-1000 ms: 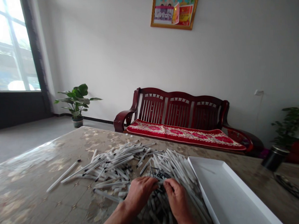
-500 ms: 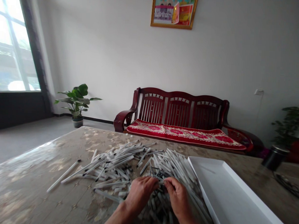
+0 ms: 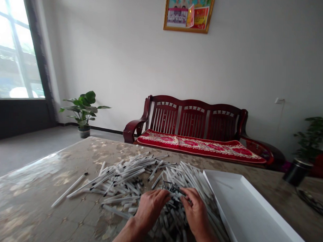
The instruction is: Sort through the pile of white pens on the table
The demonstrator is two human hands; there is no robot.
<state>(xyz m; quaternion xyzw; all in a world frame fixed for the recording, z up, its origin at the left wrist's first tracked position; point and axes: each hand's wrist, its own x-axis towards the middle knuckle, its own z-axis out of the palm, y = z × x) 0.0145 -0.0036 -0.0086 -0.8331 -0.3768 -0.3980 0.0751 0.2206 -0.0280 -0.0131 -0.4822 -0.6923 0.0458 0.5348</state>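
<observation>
My left hand (image 3: 152,205) is closed, thumb and index finger pinching a small whitish pen part (image 3: 172,195) whose exact kind is hard to tell. Just right of it, my right hand (image 3: 194,208) is closed too, with a thin dark pen part (image 3: 182,193) between thumb and fingers. Both hands hover over a heap of short pale and black pen parts (image 3: 171,220), partly hidden by them. Beyond and to the left lies a loose pile of white pen barrels (image 3: 128,174), many with black ends. More long white tubes (image 3: 191,176) lie in a bundle beside my right hand.
A shallow white tray (image 3: 253,209) lies on the patterned table (image 3: 41,212) at right. One white pen (image 3: 69,190) lies apart at left. A black cylinder (image 3: 297,171) and a dark cable (image 3: 313,204) are at far right. Behind stands a red wooden bench (image 3: 193,118).
My right hand has moved slightly right, away from the left hand, opening a small gap between the fingertips. The dark part in it now shows. My left hand stays nearly in place.
</observation>
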